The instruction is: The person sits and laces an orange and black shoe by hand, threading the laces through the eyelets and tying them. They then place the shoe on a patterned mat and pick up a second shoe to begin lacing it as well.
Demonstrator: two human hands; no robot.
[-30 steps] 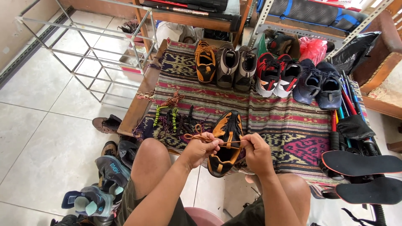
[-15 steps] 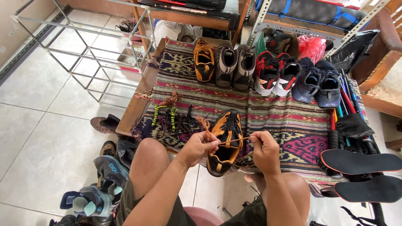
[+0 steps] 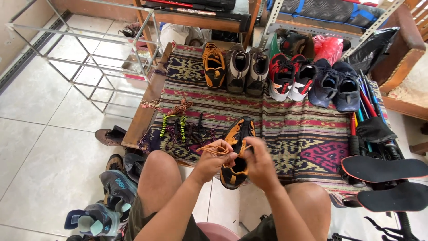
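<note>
A woven patterned cloth (image 3: 307, 134) covers the low desk (image 3: 140, 120). On its near edge lies an orange and black shoe (image 3: 237, 134). Above it, the left hand (image 3: 214, 161) and right hand (image 3: 258, 163) each pinch the orange lace (image 3: 213, 149).

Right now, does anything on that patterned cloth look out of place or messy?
Mostly tidy. The orange shoe at the left end of the back row has no partner beside it; its likely mate lies between both hands. Loose laces sit bunched at the woven cloth's left edge.
</note>
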